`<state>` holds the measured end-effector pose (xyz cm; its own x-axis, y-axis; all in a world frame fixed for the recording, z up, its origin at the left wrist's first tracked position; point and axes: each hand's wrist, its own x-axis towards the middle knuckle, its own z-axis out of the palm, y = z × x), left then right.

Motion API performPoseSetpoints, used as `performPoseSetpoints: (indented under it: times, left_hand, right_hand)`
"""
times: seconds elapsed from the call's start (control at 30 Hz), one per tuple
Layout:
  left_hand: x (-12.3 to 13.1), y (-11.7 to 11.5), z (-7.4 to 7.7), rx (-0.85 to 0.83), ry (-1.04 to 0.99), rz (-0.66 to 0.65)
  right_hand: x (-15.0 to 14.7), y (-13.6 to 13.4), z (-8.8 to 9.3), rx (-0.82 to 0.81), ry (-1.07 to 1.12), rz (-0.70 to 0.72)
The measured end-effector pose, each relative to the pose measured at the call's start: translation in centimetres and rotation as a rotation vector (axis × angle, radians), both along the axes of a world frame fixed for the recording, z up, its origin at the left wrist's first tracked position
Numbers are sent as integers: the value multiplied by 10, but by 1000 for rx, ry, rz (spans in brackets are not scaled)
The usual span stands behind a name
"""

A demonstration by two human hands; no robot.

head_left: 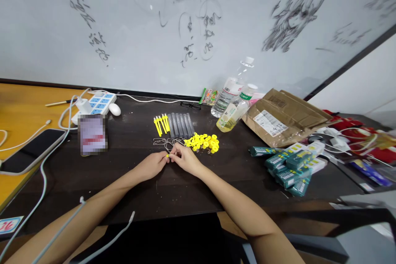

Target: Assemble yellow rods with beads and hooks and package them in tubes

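Note:
My left hand (154,166) and my right hand (185,160) meet above the dark table. Between their fingertips is a small yellow piece (168,156), mostly covered, so its exact kind does not show. Both hands are pinched closed around it. Just beyond my fingers lie bent metal wire clips (161,141). A heap of small yellow ring-shaped plastic parts (206,142) is to the right of them. Farther back, a row of clear tubes (181,125) lies side by side, with several yellow sticks with metal tips (161,123) on their left.
Two bottles, one of water (227,93) and one of yellowish drink (233,115), stand before the whiteboard (139,29). Right are a cardboard parcel (278,115) and green boxes (292,169). Left are a power strip (100,103), a phone (32,150) and loose white cables (46,169).

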<state>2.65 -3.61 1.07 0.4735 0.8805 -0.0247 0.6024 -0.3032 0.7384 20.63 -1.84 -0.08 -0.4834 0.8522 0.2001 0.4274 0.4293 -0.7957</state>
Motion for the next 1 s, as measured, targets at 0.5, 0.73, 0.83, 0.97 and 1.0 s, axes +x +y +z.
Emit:
performPoseSetpoints:
  times: [0.5,0.73,0.83,0.97,1.0]
  left_hand:
    - [15,-4,0,-384,-461,229]
    - [12,-5,7,-426,-490,177]
    - [12,-2,0,-363,-428,156]
    - [13,0,-3,-427,-454,160]
    - [13,0,-2,-463,-479,152]
  right_hand:
    - [4,5,3,18,128,7]
    - [5,3,3,-134,199,181]
    - [5,1,5,-179,230,204]
    - [5,1,9,-209,252,174]
    - [5,1,10,-231,262,163]
